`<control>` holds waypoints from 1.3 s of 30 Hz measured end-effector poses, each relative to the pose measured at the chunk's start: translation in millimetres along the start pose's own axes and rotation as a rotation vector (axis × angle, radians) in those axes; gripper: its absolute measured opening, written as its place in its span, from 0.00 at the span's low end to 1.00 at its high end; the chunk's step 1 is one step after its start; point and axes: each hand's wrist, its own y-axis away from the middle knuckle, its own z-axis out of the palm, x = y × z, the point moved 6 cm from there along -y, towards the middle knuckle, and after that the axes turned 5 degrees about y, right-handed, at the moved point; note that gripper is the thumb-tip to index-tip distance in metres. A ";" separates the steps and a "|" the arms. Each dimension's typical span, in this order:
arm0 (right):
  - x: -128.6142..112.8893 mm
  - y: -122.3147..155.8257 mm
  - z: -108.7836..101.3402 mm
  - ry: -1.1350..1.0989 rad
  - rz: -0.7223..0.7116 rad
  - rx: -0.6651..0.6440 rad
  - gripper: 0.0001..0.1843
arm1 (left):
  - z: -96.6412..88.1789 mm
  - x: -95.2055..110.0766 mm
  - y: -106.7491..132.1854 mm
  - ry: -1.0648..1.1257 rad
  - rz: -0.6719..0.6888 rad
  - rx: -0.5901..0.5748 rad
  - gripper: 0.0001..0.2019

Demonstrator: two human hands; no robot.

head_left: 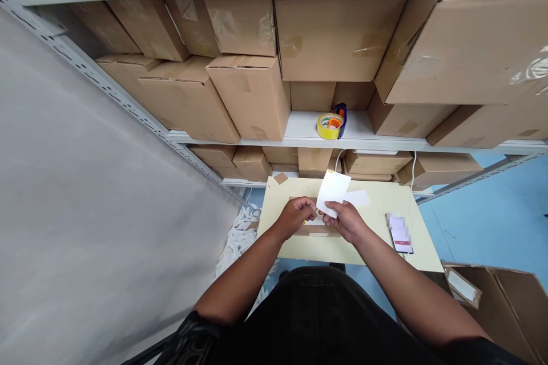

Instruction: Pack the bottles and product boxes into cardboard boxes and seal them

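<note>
My left hand (297,214) and my right hand (346,220) meet over a small pale yellow table (377,239). Both pinch the lower edge of a white sheet of paper (333,191) that stands up between them, like a label on its backing. Under the hands lies a small flat brown cardboard piece (314,232), mostly hidden by the fingers. Another white slip (358,198) lies on the table just behind the paper.
A phone (400,234) lies on the table's right side. A yellow tape roll in a blue dispenser (331,124) sits on a shelf packed with cardboard boxes (338,34). White paper strips (240,236) litter the floor at left; an open carton (505,302) stands at lower right.
</note>
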 end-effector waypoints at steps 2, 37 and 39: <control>-1.5 -2.1 -2.3 0.005 -0.003 -0.005 0.08 | 0.4 -1.7 -3.4 0.005 -0.005 0.004 0.10; 6.1 -4.7 -20.4 0.036 0.030 0.025 0.10 | 14.9 -17.2 -8.7 -0.004 -0.060 0.051 0.06; 10.4 -6.7 -20.7 0.038 0.060 0.020 0.11 | 15.4 -17.8 -8.6 -0.011 -0.046 0.050 0.05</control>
